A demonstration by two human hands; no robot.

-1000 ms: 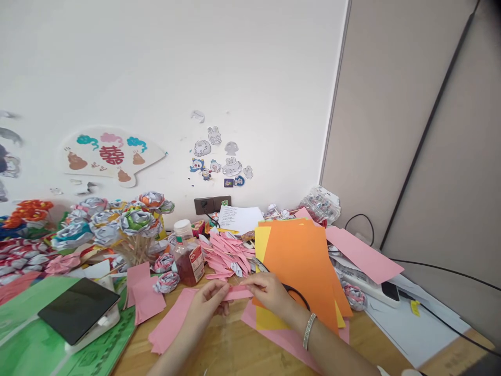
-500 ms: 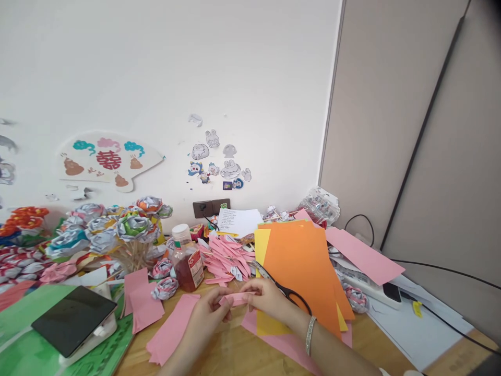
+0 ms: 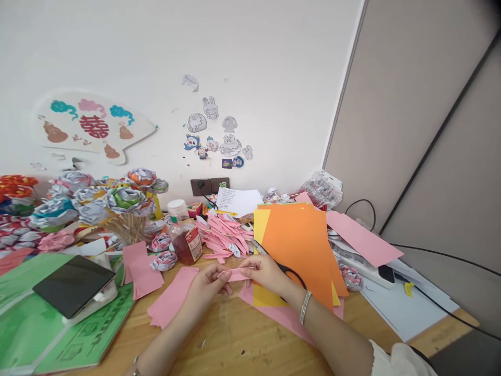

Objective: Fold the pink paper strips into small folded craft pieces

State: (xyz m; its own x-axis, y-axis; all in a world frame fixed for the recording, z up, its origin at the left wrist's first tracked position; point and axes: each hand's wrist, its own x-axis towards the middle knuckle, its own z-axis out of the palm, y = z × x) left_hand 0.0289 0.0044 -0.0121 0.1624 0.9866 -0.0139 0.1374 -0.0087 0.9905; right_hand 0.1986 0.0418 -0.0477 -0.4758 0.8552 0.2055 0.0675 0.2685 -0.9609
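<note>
Bottle of red liquid [image 3: 188,244]: upright on the worktop [image 3: 230,344], with a white cap; take it as your landmark.
Pink strip [image 3: 237,274]: in front of the bottle and to its right, on your side, stretched between your two hands – whether it touches the wood below, I cannot tell.
Left hand [image 3: 211,282]: in front of the bottle, slightly right of it; your grip is closed on the strip's left end, thumb on top.
Right hand [image 3: 268,271]: farther right of the bottle; your grip pinches the strip's right end between thumb and fingers. A bracelet [image 3: 305,308] circles your wrist.
Folded pink pieces [image 3: 225,230]: heaped just right of the bottle.
Orange sheets [image 3: 295,230]: well right of the bottle, past the heap, with yellow paper [image 3: 260,230] showing from beneath.
Scissors [image 3: 284,268]: right of the bottle, on the orange sheets, partly hidden behind your right hand.
Pink slips: one fanned stack [image 3: 172,300] in front of the bottle, by your left forearm; another [image 3: 145,274] to its left.
Paper roses: two loose ones [image 3: 163,260] immediately left of the bottle; a stemmed bunch [image 3: 125,201] farther left and behind.
Dark tablet [image 3: 74,284]: well left of the bottle, tilted on a white stand, over a green folder [image 3: 97,334].
Handwritten page [image 3: 239,201]: behind the bottle and to its right – near the wall.
</note>
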